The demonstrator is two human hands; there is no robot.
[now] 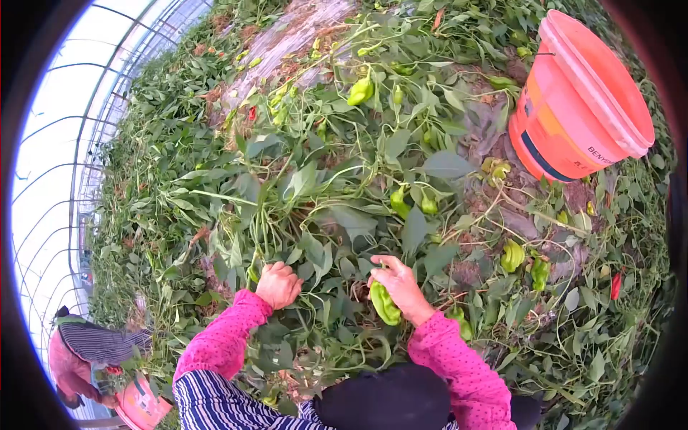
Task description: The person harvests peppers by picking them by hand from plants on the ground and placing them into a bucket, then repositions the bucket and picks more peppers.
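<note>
Low pepper plants (344, 222) with tangled stems and leaves fill the middle of the head view. My right hand (403, 287), in a pink dotted sleeve, has its fingers closed around the top of a light green pepper (385, 304). To its left, my left hand (279, 285) is closed among the leaves, at a plant's stems; what lies inside its fingers is hidden. Two small green peppers (428, 205) hang above my right hand. Another green pepper (461, 324) is partly hidden beside my right sleeve.
A pink bucket (566, 107) leans at the upper right. More peppers (512, 256) lie or hang at the right, near a red one (616, 286). At the lower left, a person (79, 351) bends beside another pink bucket (143, 405). A greenhouse frame (75, 150) curves along the left.
</note>
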